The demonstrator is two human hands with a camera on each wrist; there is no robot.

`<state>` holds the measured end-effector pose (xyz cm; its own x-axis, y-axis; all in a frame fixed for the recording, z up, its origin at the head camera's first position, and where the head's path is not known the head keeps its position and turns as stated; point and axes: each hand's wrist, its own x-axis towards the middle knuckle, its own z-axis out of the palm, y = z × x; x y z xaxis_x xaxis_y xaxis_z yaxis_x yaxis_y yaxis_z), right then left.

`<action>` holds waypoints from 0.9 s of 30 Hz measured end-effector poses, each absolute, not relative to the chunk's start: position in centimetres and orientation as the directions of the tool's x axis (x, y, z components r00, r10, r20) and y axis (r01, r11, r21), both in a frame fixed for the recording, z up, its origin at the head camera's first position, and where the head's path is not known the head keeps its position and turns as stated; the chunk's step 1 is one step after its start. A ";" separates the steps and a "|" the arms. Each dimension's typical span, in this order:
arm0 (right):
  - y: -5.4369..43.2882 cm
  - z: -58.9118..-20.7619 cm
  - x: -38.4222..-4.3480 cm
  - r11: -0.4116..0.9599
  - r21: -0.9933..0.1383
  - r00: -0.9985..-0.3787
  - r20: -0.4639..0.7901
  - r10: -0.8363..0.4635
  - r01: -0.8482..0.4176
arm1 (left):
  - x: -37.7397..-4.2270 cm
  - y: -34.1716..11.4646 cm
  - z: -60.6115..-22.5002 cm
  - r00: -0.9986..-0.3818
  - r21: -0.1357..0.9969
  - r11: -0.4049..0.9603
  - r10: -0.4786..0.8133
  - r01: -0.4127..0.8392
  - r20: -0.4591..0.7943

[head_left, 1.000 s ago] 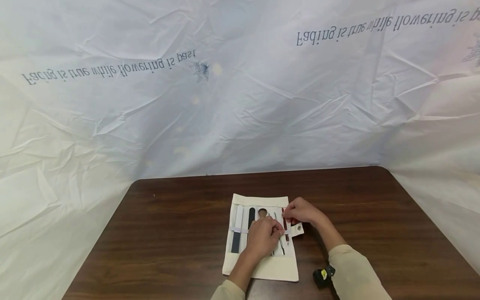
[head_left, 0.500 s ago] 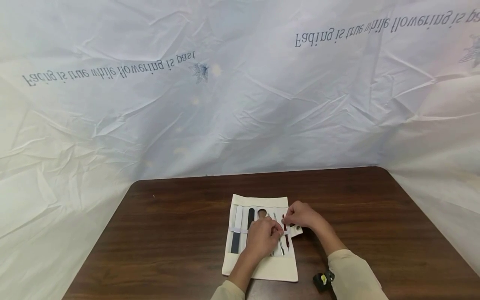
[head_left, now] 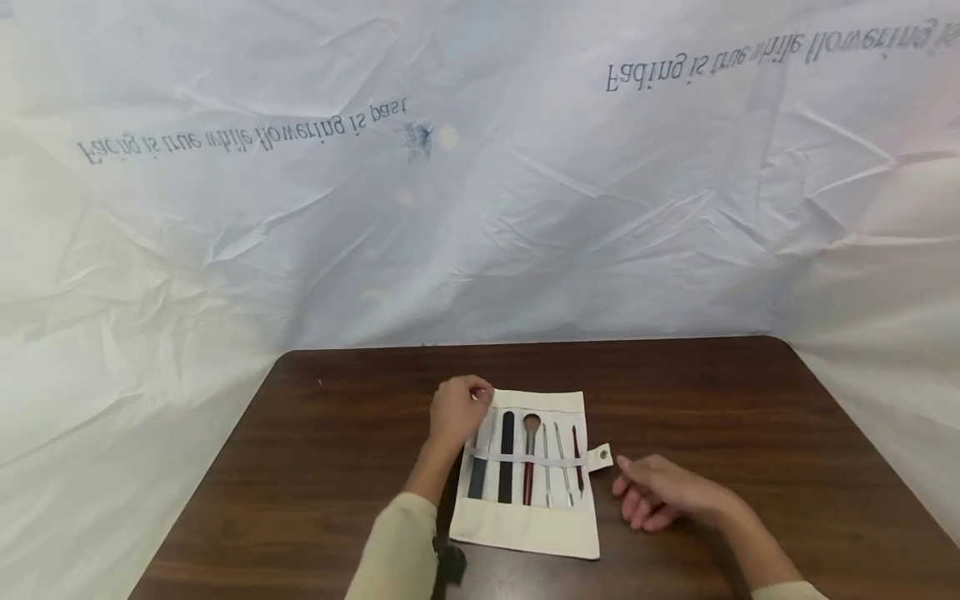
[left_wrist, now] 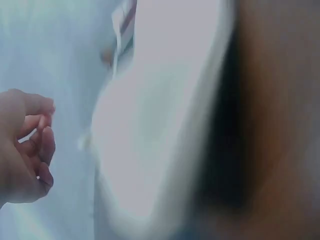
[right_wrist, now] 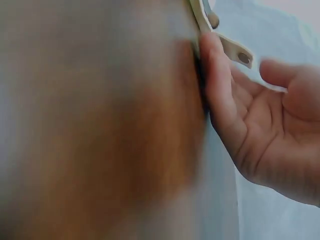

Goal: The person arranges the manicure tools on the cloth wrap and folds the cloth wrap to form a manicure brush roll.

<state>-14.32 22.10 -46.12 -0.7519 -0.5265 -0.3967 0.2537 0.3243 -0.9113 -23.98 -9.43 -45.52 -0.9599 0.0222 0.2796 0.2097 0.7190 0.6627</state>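
Note:
A cream fabric tool case (head_left: 525, 529) lies unfolded on the table. An elastic band (head_left: 517, 457) crosses its tools: a partly hidden flat white-and-dark strip (head_left: 477, 477), a black flat strip (head_left: 506, 458), a brush (head_left: 528, 467), two thin metal tools (head_left: 562, 467) and a slim dark red tool (head_left: 577, 458). My left hand (head_left: 457, 410) is at the case's far left corner, fingers loosely curled with nothing visible in them. Beside the snap tab (head_left: 601, 457), my right hand (head_left: 667, 492) has relaxed fingers and holds nothing.
The dark brown wooden table (head_left: 360, 417) extends around the case on every side. Behind it hangs a wrinkled white sheet (head_left: 525, 208) with printed lettering. A small black device (head_left: 450, 564) is near the left sleeve.
My right hand has left the slim red tool and moved right and nearer. The left hand has gone from over the tools to the case's far left corner, uncovering most of them.

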 end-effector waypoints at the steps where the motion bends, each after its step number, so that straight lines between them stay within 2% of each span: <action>1: 22.3 -46.2 -13.5 0.314 -0.910 -0.724 -0.408 -0.557 0.271 | -24.7 -9.8 -45.6 -0.969 0.644 0.744 0.016 0.177 0.247; 5: 21.4 -46.4 -11.0 0.299 -0.907 -0.636 -0.420 -0.647 0.295 | -26.8 -10.7 -46.1 -0.994 0.592 0.800 0.042 0.097 0.106; 8: 19.7 -46.6 -10.2 0.290 -0.912 -0.632 -0.411 -0.657 0.290 | -27.5 -10.9 -46.5 -0.996 0.595 0.799 0.089 0.087 0.026; 13: 18.2 -46.8 -10.2 0.310 -0.908 -0.697 -0.416 -0.585 0.282 | -27.6 -10.9 -46.8 -0.993 0.588 0.805 0.113 0.084 -0.013; 17: 19.4 -46.7 -11.1 0.372 -0.890 -0.730 -0.435 -0.527 0.262 | -26.5 -12.2 -46.5 -0.991 0.564 0.822 0.124 0.078 -0.044; 22: 23.2 -46.1 -14.0 0.447 -0.866 -0.813 -0.419 -0.404 0.224 | -23.3 -13.9 -45.8 -0.972 0.546 0.831 0.201 0.106 -0.118; 27: 25.1 -46.0 -18.0 0.546 -0.824 -0.939 -0.292 -0.184 0.149 | -18.8 -14.2 -45.2 -0.911 0.563 0.809 0.344 0.167 -0.225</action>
<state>-17.99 25.06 -46.05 -0.9385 -0.1841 -0.2921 0.1493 0.5464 -0.8241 -18.81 -14.16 -45.20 -0.9115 0.3445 -0.2249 0.1670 0.8094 0.5630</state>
